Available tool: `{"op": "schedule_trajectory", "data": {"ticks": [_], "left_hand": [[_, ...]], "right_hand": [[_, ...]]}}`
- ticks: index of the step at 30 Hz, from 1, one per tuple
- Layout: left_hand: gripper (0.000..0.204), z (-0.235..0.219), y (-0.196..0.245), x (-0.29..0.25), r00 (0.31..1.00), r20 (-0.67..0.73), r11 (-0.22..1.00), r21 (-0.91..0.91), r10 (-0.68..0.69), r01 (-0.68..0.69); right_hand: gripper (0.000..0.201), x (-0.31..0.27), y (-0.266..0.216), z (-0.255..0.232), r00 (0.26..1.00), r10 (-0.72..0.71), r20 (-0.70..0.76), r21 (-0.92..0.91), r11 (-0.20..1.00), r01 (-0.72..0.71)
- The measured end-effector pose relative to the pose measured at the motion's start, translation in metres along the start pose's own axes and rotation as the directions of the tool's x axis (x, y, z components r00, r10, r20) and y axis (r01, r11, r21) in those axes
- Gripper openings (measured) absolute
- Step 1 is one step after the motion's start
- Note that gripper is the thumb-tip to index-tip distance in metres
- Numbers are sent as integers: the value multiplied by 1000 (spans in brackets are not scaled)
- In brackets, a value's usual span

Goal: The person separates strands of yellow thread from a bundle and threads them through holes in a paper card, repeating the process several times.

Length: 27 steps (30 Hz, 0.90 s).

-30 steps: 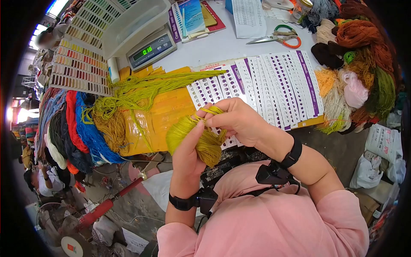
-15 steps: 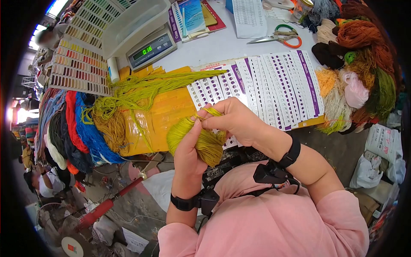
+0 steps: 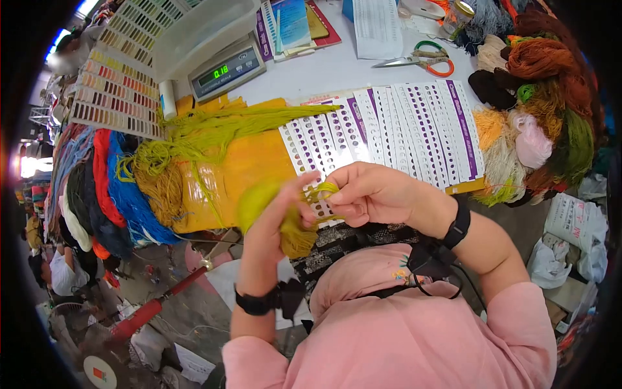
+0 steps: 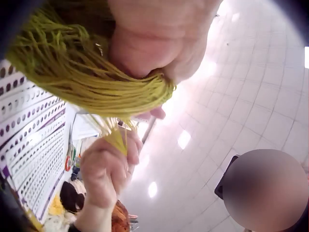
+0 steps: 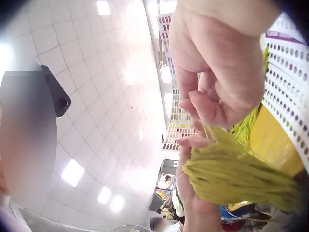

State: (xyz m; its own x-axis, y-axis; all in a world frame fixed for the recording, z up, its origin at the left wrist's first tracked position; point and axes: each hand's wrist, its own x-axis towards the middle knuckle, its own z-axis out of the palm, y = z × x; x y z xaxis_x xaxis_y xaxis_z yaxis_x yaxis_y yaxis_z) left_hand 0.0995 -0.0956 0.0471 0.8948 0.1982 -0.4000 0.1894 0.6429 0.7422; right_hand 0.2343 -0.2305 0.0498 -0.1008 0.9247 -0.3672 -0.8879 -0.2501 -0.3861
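A skein of yellow-green thread (image 3: 298, 241) sits in the left hand (image 3: 264, 223), blurred in the head view. In the left wrist view that hand's fingers curl into the thick bundle (image 4: 91, 92). The right hand (image 3: 382, 194) pinches a few strands between thumb and forefinger, and a small loop of thread (image 3: 326, 187) shows at its fingertips. Strands stretch across the short gap between the two hands. From the right wrist, the skein (image 5: 231, 169) fans out below the pinching fingers (image 5: 205, 108).
Punched white cards (image 3: 414, 129) lie fanned on the table beside a loose yellow-green hank (image 3: 253, 123). Behind are a scale (image 3: 227, 70) reading 0.18, a plastic tub (image 3: 201, 39) and scissors (image 3: 424, 59). Coloured yarn piles (image 3: 551, 58) line the right, more hanks (image 3: 123, 188) the left.
The hands have drawn apart: the left moved left with the skein, the right a little right and down. Strands now span between them. The head view has shifted slightly.
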Motion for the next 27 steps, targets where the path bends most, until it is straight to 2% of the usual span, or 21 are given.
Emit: {"op": "schedule_trajectory", "data": {"ticks": [1, 2, 3, 4, 7, 9, 11, 12, 13, 14, 15, 16, 17, 18, 20, 21, 22, 23, 24, 26, 27], "left_hand": [[18, -5, -3, 5, 999, 4, 991, 128, -41, 40], [17, -11, 3, 3, 996, 7, 992, 85, -92, 91], [16, -21, 13, 2, 990, 15, 989, 46, -142, 141], [15, -33, 24, -1, 980, 28, 980, 12, -197, 197], [18, -81, 34, -12, 998, 19, 978, -196, -65, 67], [21, -141, 36, -21, 997, -71, 677, -732, 31, -74], [24, -216, 33, -44, 980, -157, 449, -872, 125, -197], [27, -249, 30, -62, 937, -330, 475, -811, 113, -342], [14, -237, 21, -79, 799, -435, 877, -41, 415, -478], [11, -225, 12, -97, 563, -487, 658, 740, 667, -139], [21, -310, 3, -136, 642, -510, 728, 676, 572, -112], [20, -336, 7, -158, 625, -513, 589, 801, 589, 102], [22, -393, -2, -175, 499, -467, 267, 867, 730, 420], [24, -383, 8, -169, 363, -804, 859, 511, 472, 15], [28, -288, 31, -122, 395, -727, 827, 512, 562, -233], [30, -306, 45, -107, 684, -644, 860, -79, 342, -504], [33, -322, 61, -89, 904, -349, 605, -673, 247, -425], [35, -266, 72, -54, 953, -205, 586, -753, 223, -299], [36, -191, 76, -11, 978, -53, 563, -811, 204, -161], [36, -141, 65, 53, 990, 51, 639, -768, 129, -44], [33, -121, 55, 82, 990, 99, 679, -734, 102, 3]], "right_hand": [[9, 0, -4, -4, 996, 64, 64, -115, 992, -56], [6, -4, -9, -1, 997, -60, -43, -473, 881, 33], [4, -11, -16, 5, 972, -218, -89, -770, 634, 72], [2, -18, -23, 11, 921, -383, -70, -953, 300, 52], [6, -38, -42, 14, 921, -388, 35, -665, 679, 311], [8, -53, -52, 8, 877, -477, 60, -321, 822, 470], [8, -77, -62, -16, 807, -589, 34, -89, 803, 590], [9, -93, -68, -39, 769, -639, 23, -34, 768, 640], [8, -115, -81, -70, 717, -695, -50, -100, 718, 689], [7, -142, -97, -100, 657, -745, -118, -170, 667, 726], [9, -173, -110, -119, 477, -809, -342, -255, 569, 782], [10, -204, -130, -126, 235, -775, -587, -348, 503, 791], [10, -255, -152, -158, 56, -867, -495, -489, 332, 806], [9, -306, -172, -189, -124, -919, -374, -610, 143, 779], [9, -366, -196, -202, -54, -996, -75, -416, -18, 909], [12, -345, -200, -180, -70, -990, -122, -494, -1, 869], [15, -294, -199, -146, -94, -981, -169, -568, 19, 823], [16, -241, -189, -128, -49, -985, -168, -697, 83, 712], [14, -204, -184, -139, 67, -985, -157, -769, 165, 618], [11, -116, -151, -130, 208, -972, -111, -963, 157, 219], [11, -85, -135, -119, 327, -912, -247, -934, 314, 172]]}}
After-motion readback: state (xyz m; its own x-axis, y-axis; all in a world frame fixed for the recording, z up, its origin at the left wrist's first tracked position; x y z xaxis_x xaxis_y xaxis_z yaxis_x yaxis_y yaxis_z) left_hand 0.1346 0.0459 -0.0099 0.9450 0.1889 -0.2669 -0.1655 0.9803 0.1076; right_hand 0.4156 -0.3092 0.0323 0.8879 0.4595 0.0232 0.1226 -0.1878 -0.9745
